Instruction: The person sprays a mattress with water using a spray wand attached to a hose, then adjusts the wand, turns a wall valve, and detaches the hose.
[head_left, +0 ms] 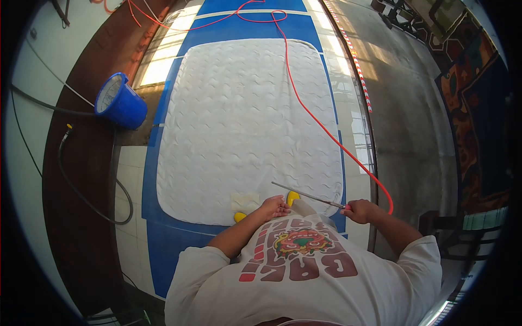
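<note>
My right hand [359, 211] is wrapped round the handle of a spray lance [310, 195], whose thin metal tube points left over the near edge of a white quilted mattress cover [234, 119]. From the handle a red hose [326, 130] curves up across the cover. My left hand [274, 207] is in front of my shirt, near the lance, with its fingers curled loosely; whether anything lies in it is too small to tell. A pale label patch [245, 202] shows on the cover beside my yellow shoes [293, 198].
A blue bucket [128, 106] stands tilted at the left, by a dark hose [68, 174] along the brown ledge [81, 119]. Blue floor strips [261, 27] run under the cover. Patterned rugs [470, 103] hang at the right.
</note>
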The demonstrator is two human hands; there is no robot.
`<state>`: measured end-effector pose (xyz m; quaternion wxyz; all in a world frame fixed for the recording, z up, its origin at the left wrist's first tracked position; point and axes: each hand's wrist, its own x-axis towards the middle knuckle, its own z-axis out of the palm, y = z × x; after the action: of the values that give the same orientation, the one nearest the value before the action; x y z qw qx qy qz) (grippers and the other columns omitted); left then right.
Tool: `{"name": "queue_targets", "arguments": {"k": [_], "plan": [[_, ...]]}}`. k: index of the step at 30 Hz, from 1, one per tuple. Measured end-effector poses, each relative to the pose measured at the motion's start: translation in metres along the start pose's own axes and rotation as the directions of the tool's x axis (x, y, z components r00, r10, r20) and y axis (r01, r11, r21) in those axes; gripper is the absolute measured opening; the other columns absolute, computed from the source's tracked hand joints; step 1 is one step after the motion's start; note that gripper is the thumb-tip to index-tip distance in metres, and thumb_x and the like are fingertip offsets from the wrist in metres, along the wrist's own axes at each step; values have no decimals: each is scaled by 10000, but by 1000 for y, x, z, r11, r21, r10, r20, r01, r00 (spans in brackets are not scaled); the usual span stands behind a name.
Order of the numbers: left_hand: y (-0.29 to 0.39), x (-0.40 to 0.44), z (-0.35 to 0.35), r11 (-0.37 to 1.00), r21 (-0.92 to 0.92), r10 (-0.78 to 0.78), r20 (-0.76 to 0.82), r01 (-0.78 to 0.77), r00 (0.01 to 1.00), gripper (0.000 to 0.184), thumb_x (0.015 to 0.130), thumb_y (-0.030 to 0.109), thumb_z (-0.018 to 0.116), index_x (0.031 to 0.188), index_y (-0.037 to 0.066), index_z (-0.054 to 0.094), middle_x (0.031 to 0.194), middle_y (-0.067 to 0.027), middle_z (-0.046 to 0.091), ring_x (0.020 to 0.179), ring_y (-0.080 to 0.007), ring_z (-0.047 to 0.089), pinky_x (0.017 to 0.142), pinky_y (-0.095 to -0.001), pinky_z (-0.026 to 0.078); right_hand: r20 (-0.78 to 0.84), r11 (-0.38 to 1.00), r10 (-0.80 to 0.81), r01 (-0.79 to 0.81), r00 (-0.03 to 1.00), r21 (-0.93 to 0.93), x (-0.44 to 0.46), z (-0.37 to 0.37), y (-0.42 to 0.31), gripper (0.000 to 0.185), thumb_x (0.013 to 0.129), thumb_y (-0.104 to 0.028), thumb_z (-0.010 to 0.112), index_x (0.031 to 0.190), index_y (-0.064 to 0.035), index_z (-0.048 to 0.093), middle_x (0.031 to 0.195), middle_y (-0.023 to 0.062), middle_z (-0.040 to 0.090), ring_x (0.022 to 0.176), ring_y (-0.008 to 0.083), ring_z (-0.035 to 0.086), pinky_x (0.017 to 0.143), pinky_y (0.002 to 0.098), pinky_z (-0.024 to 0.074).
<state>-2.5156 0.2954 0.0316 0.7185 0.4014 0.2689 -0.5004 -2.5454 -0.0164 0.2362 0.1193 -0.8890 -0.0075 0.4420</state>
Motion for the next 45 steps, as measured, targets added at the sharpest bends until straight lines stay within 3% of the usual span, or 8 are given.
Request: {"name": "queue_targets", "arguments": {"k": [4, 9, 17, 23, 30, 36, 39, 45], "plan": [[8, 11, -21, 987, 88, 156, -360, -133, 920, 383, 891, 140, 461, 1267, 90, 406, 716, -44, 540, 508, -112, 477, 605, -371, 549, -31, 995, 95, -96, 995, -37, 8, -26, 75, 465, 848, -486, 479, 904, -44, 614, 841, 173, 631, 828, 334, 599, 750, 409, 465], [-23, 3, -89, 967, 150, 247, -754, -206, 609, 419, 861, 18, 414, 1274, 82, 378, 765, -141, 568, 459, -169, 486, 434, -326, 482, -61, 995, 56, -61, 997, -79, 44, -53, 114, 491, 851, -490, 469, 926, -23, 599, 850, 189, 627, 821, 353, 595, 746, 419, 463], [-71, -40, -103, 991, 73, 115, -889, -110, 443, 457, 803, -70, 418, 1239, 68, 412, 921, -165, 561, 527, -205, 545, 465, -363, 519, -172, 976, -142, 167, 975, 139, 126, -74, 89, 502, 852, -492, 467, 925, -10, 587, 803, 201, 620, 780, 369, 592, 697, 418, 460], [-31, -3, -83, 975, -74, 72, -790, -211, 609, 456, 794, -66, 456, 1239, 19, 403, 948, -176, 600, 588, -215, 593, 476, -313, 514, -263, 929, -224, 287, 939, 233, 165, -84, 49, 439, 861, -440, 492, 842, -5, 551, 687, 210, 580, 679, 377, 568, 620, 423, 439], [118, 88, -61, 946, 320, 254, -655, -44, 712, 375, 798, 16, 565, 1164, 3, 484, 854, -123, 634, 675, -159, 610, 507, -286, 521, -212, 961, -97, 148, 972, 236, 156, -121, 87, 389, 844, -400, 521, 786, -15, 534, 633, 188, 556, 611, 361, 543, 579, 402, 426], [217, 143, -39, 972, 39, 215, -539, -230, 815, 347, 854, 54, 446, 1199, 34, 479, 894, -122, 604, 586, -175, 596, 492, -293, 524, -41, 996, 88, -89, 995, -20, 157, -204, 77, 381, 835, -412, 527, 815, -33, 564, 710, 197, 589, 712, 365, 582, 640, 424, 445], [254, 140, -25, 991, 8, 128, -398, -136, 908, 339, 904, 65, 343, 1228, 64, 442, 919, -108, 585, 670, -163, 587, 555, -294, 523, -27, 998, 37, -39, 999, -54, 185, -242, 46, 394, 838, -419, 525, 812, -27, 562, 714, 197, 590, 712, 369, 578, 638, 421, 444], [290, 154, -54, 996, 47, 92, -332, -81, 939, 376, 867, 83, 404, 1243, 81, 420, 998, -84, 574, 722, -174, 586, 658, -318, 515, -49, 993, -116, 116, 992, 2, 262, -294, -31, 419, 847, -421, 528, 813, -5, 550, 666, 208, 567, 661, 389, 561, 593, 417, 435]]}}
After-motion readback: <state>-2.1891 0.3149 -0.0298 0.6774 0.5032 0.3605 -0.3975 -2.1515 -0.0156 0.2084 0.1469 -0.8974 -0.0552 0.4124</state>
